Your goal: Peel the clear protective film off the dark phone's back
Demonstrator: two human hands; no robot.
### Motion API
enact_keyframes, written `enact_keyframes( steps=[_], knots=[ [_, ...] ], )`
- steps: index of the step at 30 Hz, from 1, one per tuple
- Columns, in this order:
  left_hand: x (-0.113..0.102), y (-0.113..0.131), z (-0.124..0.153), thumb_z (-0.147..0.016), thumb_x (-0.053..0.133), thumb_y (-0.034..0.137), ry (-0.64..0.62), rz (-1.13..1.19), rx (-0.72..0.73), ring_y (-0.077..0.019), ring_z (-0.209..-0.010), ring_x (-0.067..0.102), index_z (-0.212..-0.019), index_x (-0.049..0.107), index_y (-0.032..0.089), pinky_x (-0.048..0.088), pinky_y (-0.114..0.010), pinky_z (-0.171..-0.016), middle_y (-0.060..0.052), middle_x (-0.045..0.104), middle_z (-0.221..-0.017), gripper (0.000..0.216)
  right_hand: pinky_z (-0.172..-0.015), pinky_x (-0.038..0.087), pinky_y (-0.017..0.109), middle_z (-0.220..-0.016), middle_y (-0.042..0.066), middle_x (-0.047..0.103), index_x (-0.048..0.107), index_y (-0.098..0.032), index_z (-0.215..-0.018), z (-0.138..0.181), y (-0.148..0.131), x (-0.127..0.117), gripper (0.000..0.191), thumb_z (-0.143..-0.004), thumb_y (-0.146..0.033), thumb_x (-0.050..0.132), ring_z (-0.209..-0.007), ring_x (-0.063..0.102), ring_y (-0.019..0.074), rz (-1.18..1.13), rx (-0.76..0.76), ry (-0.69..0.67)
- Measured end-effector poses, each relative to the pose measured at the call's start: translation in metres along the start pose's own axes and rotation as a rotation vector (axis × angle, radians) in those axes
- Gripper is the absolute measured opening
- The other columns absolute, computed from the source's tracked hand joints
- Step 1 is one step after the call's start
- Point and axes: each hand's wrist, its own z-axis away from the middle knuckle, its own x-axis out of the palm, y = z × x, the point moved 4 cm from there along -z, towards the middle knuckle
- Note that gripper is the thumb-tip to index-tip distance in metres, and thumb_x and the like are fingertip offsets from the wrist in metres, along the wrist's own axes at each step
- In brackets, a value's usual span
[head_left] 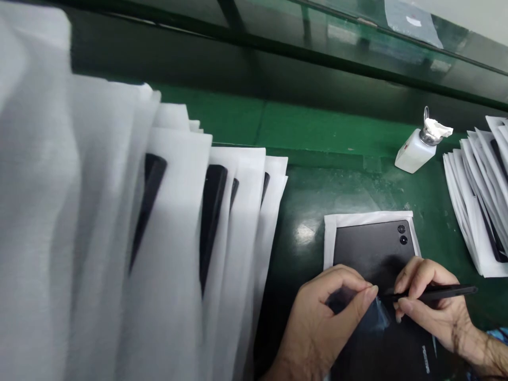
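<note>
Green bench [317, 132], dark glossy mat lower centre, glass rail across top of frame. Left half: row of white sleeves [178, 222] w/ black tablets poking out; a second stack [480, 211] at right edge. White pump bottle [416, 148] w/ rag on top, upper right. Tablet [373, 248] lies back-up on a white sheet [357, 219], lower centre-right, twin lenses at its top right corner. Left hand [321, 323]: thumb and forefinger pinched shut on a clear film tab [377, 312]. Right hand [428, 301]: fingers closed round a thin black tool [440, 291], tip at the film edge. Risk, my read: tool tip could scratch the back, or the film could tear or fold if pulled unevenly. Small pale print near tablet's lower right, too blurred to read.
</note>
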Motion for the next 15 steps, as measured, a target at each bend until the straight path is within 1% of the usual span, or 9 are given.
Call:
enact_keyframes(
  steps=[2, 5, 11, 13, 15],
  knots=[
    [0.0, 0.0, 0.0, -0.072, 0.071, 0.021, 0.005, -0.001, -0.015, -0.0114, -0.064, 0.059, -0.058, 0.069, 0.023, 0.042, -0.024, -0.063, 0.004, 0.067, -0.065, 0.014, -0.065, 0.059, 0.024, -0.078, 0.0, 0.073, 0.065, -0.026, -0.08, 0.001, 0.0, 0.0, 0.018, -0.085, -0.016, 0.08, -0.065, 0.067, 0.0136, -0.002, -0.016, 0.013],
    [0.0, -0.003, -0.002, -0.071, 0.071, 0.02, 0.026, -0.005, -0.022, -0.0101, -0.064, 0.058, -0.059, 0.07, 0.023, 0.043, -0.022, -0.063, 0.005, 0.067, -0.066, 0.013, -0.065, 0.059, 0.025, -0.078, 0.001, 0.073, 0.065, -0.026, -0.081, 0.003, 0.0, 0.001, 0.019, -0.085, -0.012, 0.079, -0.07, 0.07, 0.0154, 0.013, -0.066, 0.016],
    [-0.002, -0.015, -0.007, -0.074, 0.072, 0.018, -0.035, -0.033, 0.13, -0.0078, -0.063, 0.061, -0.065, 0.074, 0.025, 0.046, -0.014, -0.061, 0.005, 0.069, -0.067, 0.011, -0.063, 0.06, 0.026, -0.083, 0.002, 0.073, 0.065, -0.025, -0.084, 0.006, 0.001, 0.003, 0.021, -0.084, -0.007, 0.076, -0.071, 0.071, 0.0153, 0.001, -0.118, -0.018],
    [-0.003, -0.019, -0.007, -0.076, 0.072, 0.018, -0.048, -0.067, 0.153, -0.0086, -0.065, 0.062, -0.067, 0.074, 0.024, 0.047, -0.014, -0.062, 0.004, 0.069, -0.068, 0.011, -0.061, 0.06, 0.025, -0.083, 0.002, 0.073, 0.066, -0.026, -0.085, 0.008, 0.0, 0.004, 0.022, -0.084, -0.006, 0.076, -0.071, 0.071, 0.0151, -0.027, -0.128, -0.024],
    [-0.003, -0.02, -0.007, -0.078, 0.071, 0.02, -0.091, -0.092, 0.176, -0.0104, -0.064, 0.062, -0.067, 0.073, 0.023, 0.047, -0.017, -0.062, 0.003, 0.069, -0.068, 0.012, -0.058, 0.059, 0.025, -0.083, 0.002, 0.072, 0.066, -0.026, -0.086, 0.009, -0.001, 0.004, 0.022, -0.083, -0.006, 0.077, -0.07, 0.071, 0.0154, -0.076, -0.127, -0.02]
  ],
)
